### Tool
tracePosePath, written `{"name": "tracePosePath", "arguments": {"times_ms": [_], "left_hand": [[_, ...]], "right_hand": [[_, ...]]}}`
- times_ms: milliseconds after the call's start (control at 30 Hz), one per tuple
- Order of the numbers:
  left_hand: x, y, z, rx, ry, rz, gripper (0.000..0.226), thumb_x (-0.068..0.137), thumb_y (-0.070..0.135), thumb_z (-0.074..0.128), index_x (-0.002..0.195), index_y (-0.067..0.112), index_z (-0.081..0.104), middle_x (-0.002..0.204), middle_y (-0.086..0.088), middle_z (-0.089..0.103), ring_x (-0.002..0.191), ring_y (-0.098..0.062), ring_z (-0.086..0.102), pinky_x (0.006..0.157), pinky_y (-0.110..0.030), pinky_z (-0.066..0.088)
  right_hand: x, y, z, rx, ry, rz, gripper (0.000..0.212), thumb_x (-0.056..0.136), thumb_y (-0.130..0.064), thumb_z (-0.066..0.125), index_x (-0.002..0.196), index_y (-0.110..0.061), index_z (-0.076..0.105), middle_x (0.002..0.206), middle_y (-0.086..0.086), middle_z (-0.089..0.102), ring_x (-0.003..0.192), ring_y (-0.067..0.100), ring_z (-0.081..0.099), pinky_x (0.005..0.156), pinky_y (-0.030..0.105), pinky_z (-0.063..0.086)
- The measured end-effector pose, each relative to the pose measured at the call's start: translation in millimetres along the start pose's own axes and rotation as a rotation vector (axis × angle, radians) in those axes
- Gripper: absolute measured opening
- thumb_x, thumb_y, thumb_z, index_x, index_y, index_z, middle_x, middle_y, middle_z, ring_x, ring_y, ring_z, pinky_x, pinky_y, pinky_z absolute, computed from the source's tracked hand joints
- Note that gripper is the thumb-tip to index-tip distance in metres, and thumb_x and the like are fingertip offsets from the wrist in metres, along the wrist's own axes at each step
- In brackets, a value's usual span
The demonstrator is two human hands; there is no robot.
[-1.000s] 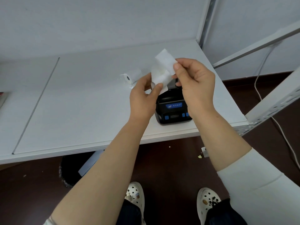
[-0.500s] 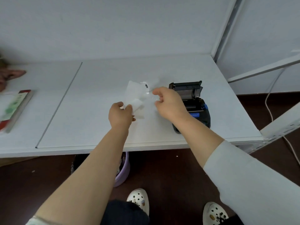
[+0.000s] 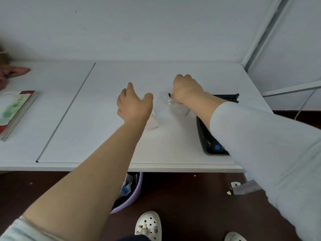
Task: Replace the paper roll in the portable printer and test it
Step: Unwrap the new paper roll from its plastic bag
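The right arm [image 3: 243,129] covers most of the printer [image 3: 211,145]; only its near left corner and the lid's edge show. The right hand [image 3: 186,89] hides much of the wrapped roll [image 3: 167,100], and how its fingers hold it cannot be told. The left hand [image 3: 133,105] hides part of a paper strip [image 3: 153,121]. The book [image 3: 12,112] is cut by the left edge. The counter [image 3: 97,136] hides most of the bin [image 3: 132,197].

The right hand [image 3: 186,88] is closed on a wrapped paper roll [image 3: 171,101] on the table [image 3: 97,136], beside the printer [image 3: 211,145]. The left hand [image 3: 134,104] hovers spread over a paper strip [image 3: 152,121].
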State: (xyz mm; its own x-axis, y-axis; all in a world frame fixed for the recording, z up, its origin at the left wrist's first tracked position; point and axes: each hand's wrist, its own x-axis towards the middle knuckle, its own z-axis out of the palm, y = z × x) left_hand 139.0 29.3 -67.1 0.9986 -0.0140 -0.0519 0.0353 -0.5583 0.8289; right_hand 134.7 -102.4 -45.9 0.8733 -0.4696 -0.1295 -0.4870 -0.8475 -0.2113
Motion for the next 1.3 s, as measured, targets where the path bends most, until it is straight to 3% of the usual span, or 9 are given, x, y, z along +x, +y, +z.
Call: {"name": "tracePosePath", "arguments": {"times_ms": [200, 300, 433, 567, 667, 700, 733, 1067, 1300], "left_hand": [[24, 6, 3, -0.100, -0.114, 0.032, 0.062, 0.087, 0.024, 0.051, 0.146, 0.016, 0.032, 0.151, -0.003, 0.038, 0.137, -0.025, 0.037, 0.112, -0.044, 0.033], [27, 3, 7, -0.121, -0.133, 0.045, 0.059, 0.089, 0.017, 0.049, 0.146, 0.013, 0.033, 0.150, -0.003, 0.040, 0.133, -0.021, 0.043, 0.104, -0.027, 0.035], [25, 1, 8, -0.124, -0.157, 0.072, 0.057, 0.090, 0.012, 0.047, 0.146, 0.011, 0.034, 0.151, -0.002, 0.039, 0.133, -0.017, 0.043, 0.089, -0.018, 0.029], [25, 2, 9, -0.156, -0.167, 0.049, 0.054, 0.089, 0.010, 0.047, 0.142, 0.008, 0.040, 0.148, -0.005, 0.043, 0.133, -0.021, 0.044, 0.108, -0.028, 0.035], [24, 5, 8, -0.187, -0.155, 0.038, 0.025, 0.081, 0.002, 0.045, 0.094, 0.004, 0.066, 0.096, -0.018, 0.064, 0.096, -0.043, 0.057, 0.107, -0.050, 0.036], [23, 6, 8, -0.210, -0.156, 0.025, 0.019, 0.077, 0.001, 0.044, 0.064, 0.010, 0.054, 0.066, -0.012, 0.049, 0.067, -0.037, 0.041, 0.076, -0.029, 0.023], [23, 7, 8, -0.231, -0.161, 0.024, 0.024, 0.073, 0.002, 0.043, 0.055, 0.015, 0.036, 0.059, -0.006, 0.030, 0.064, -0.029, 0.028, 0.068, -0.035, 0.034], [-29, 45, -9, -0.761, -0.324, -0.286, 0.022, 0.090, 0.036, 0.054, 0.086, 0.015, 0.060, 0.088, -0.003, 0.061, 0.086, -0.023, 0.065, 0.078, -0.032, 0.058], [-81, 40, -7, -0.915, -0.549, -0.177, 0.022, 0.088, 0.018, 0.062, 0.103, 0.003, 0.066, 0.085, -0.010, 0.070, 0.073, -0.017, 0.070, 0.067, -0.027, 0.058]], "right_hand": [[33, -8, 16, -0.166, -0.032, 0.000, 0.035, 0.085, -0.017, 0.059, 0.116, -0.006, 0.050, 0.123, 0.011, 0.052, 0.117, 0.030, 0.049, 0.086, 0.033, 0.042], [42, -11, 21, -0.170, -0.042, -0.004, 0.013, 0.086, -0.018, 0.058, 0.095, -0.012, 0.050, 0.119, 0.008, 0.058, 0.114, 0.029, 0.053, 0.083, 0.032, 0.041], [50, -13, 29, -0.055, -0.068, 0.058, 0.020, 0.082, -0.015, 0.061, 0.077, -0.009, 0.043, 0.122, 0.015, 0.055, 0.111, 0.033, 0.055, 0.075, 0.034, 0.040], [50, -9, 34, 0.093, 0.000, 0.120, 0.039, 0.082, -0.010, 0.058, 0.118, -0.004, 0.044, 0.128, 0.018, 0.043, 0.114, 0.035, 0.051, 0.074, 0.035, 0.040], [40, -10, 33, 0.128, 0.082, 0.049, 0.048, 0.082, -0.018, 0.062, 0.121, -0.004, 0.038, 0.126, 0.017, 0.042, 0.118, 0.033, 0.043, 0.071, 0.034, 0.037], [35, -11, 30, 0.134, 0.111, 0.015, 0.050, 0.082, -0.020, 0.062, 0.122, -0.004, 0.038, 0.126, 0.017, 0.042, 0.118, 0.032, 0.042, 0.070, 0.034, 0.036], [30, -12, 26, 0.148, 0.139, -0.019, 0.052, 0.081, -0.023, 0.063, 0.123, -0.004, 0.037, 0.126, 0.017, 0.042, 0.117, 0.032, 0.042, 0.070, 0.033, 0.036], [-59, 9, -15, 0.451, 0.382, -0.323, 0.079, 0.079, -0.031, 0.065, 0.144, -0.013, 0.022, 0.134, 0.013, 0.040, 0.125, 0.027, 0.042, 0.095, 0.036, 0.044], [-123, 45, -16, 0.730, 0.325, -0.357, 0.082, 0.074, -0.016, 0.073, 0.143, -0.016, 0.028, 0.133, 0.006, 0.041, 0.121, 0.013, 0.046, 0.097, 0.025, 0.048]]}}
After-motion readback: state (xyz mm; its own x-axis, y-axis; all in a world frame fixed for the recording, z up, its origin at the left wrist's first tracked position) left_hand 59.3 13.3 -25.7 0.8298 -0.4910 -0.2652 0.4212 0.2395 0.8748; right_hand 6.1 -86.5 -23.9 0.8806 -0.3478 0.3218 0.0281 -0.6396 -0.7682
